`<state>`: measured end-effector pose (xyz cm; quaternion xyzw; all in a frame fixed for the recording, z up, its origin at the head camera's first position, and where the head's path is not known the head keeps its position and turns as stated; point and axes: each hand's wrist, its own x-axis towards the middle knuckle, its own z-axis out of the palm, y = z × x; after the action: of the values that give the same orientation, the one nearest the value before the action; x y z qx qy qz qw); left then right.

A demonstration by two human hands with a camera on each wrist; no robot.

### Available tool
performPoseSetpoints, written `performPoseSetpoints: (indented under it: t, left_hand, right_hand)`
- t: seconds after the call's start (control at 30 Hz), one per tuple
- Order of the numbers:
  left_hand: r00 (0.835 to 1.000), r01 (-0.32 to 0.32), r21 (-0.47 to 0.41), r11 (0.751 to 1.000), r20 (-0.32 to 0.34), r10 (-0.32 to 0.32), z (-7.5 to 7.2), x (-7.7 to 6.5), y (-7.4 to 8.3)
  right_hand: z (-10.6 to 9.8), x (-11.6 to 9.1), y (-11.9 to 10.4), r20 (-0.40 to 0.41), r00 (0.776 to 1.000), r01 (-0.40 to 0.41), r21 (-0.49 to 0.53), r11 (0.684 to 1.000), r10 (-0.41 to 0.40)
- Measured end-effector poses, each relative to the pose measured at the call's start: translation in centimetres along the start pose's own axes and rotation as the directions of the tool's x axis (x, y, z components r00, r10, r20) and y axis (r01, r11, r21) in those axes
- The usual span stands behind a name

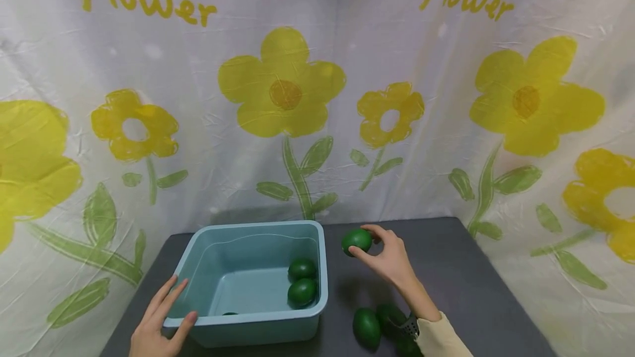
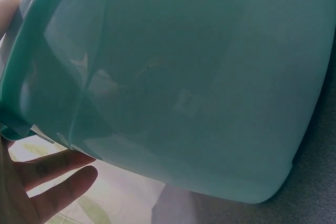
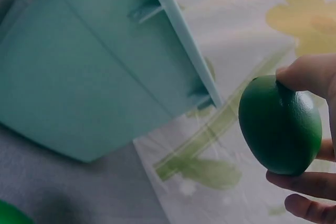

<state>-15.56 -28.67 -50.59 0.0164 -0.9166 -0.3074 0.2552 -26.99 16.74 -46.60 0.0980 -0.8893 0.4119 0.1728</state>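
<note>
My right hand point(image 1: 389, 258) pinches a dark green, egg-shaped avocado point(image 1: 356, 241) between thumb and fingers. It is above the table, just right of the blue-green plastic bin point(image 1: 248, 319). In the right wrist view the thumb lies on top of the avocado point(image 3: 281, 124) and fingertips support it from below. Spread and fairly straight, my left hand's point(image 1: 160, 318) fingers rest at the bin's front left corner, the thumb by the front rim. Two avocados, a rear one point(image 1: 301, 269) and a nearer one point(image 1: 301, 293), lie inside by the right wall. The front wall mostly hides another green thing point(image 1: 230, 313).
Several more avocados point(image 1: 367, 328) lie on the dark grey table point(image 1: 446, 269) near the right forearm, which partly covers them. A white cloth point(image 1: 198, 180) printed with yellow flowers hangs behind and beside the table.
</note>
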Motion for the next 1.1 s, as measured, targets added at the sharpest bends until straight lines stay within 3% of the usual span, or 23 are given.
performPoseSetpoints:
  t: [0.3, 0.53, 0.67, 0.83, 1.1]
  left_hand:
    - [0.996, 0.04, -0.009, 0.999, 0.074, -0.039, -0.2, -0.6, -0.2]
    - [0.995, 0.053, 0.004, 0.999, 0.088, -0.053, -0.4, -0.3, 0.0]
    - [0.998, 0.031, 0.014, 0.999, 0.05, -0.032, -0.3, -0.1, 0.0]
    - [1.0, 0.014, 0.019, 1.0, 0.015, -0.015, -0.1, 0.0, -0.1]
    - [0.997, 0.032, 0.024, 0.999, 0.075, -0.034, -0.3, -0.2, -0.2]
  right_hand:
    - [0.7, 0.5, -1.8, -0.013, 0.999, 0.043, 0.031, 0.999, -0.042]
    - [1.3, 1.1, -3.3, -0.01, 0.997, 0.08, 0.072, 0.994, -0.079]
    - [1.9, 1.4, -4.5, 0.002, 0.993, 0.12, 0.092, 0.988, -0.121]
    - [3.1, 1.9, -6.6, 0.045, 0.985, 0.163, 0.109, 0.981, -0.169]
    - [5.7, 1.9, -8.2, 0.176, 0.959, 0.208, 0.102, 0.973, -0.223]
